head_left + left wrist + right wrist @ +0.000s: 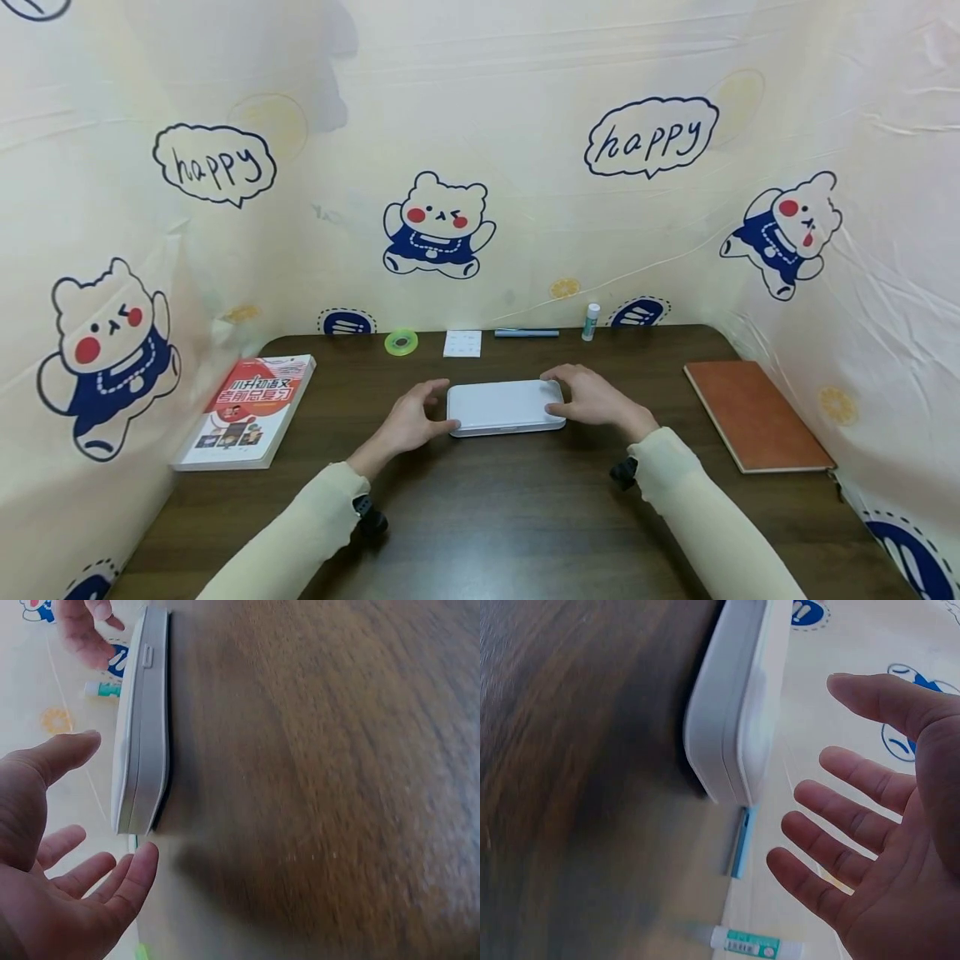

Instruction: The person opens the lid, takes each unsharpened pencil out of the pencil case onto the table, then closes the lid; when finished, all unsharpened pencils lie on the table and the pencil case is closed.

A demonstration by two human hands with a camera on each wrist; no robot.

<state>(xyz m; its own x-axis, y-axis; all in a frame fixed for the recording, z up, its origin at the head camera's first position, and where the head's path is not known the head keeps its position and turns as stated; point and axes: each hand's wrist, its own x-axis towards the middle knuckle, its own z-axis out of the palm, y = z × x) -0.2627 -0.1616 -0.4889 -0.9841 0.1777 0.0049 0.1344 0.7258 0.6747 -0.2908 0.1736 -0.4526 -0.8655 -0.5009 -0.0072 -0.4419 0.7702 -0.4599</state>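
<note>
A flat white case point(502, 407) with rounded corners lies on the dark wooden table, its lid closed. In the left wrist view a small latch shows on the long front side of the case point(142, 727). At its left end is my left hand point(408, 419), thumb and fingers spread, with a gap to the case in the left wrist view. My right hand point(597, 400) is at the other end, its thumb overlapping the case's edge in the head view. Seen from the right wrist, the fingers of that hand point(907, 877) are apart and hold nothing.
Along the back edge are a green tape roll point(401, 342), a white paper pad point(462, 343), a blue pen-like stick point(527, 333) and a glue stick point(591, 322). A thick book point(247, 412) lies left, a brown notebook point(757, 417) right. Printed cloth point(525, 125) surrounds the table.
</note>
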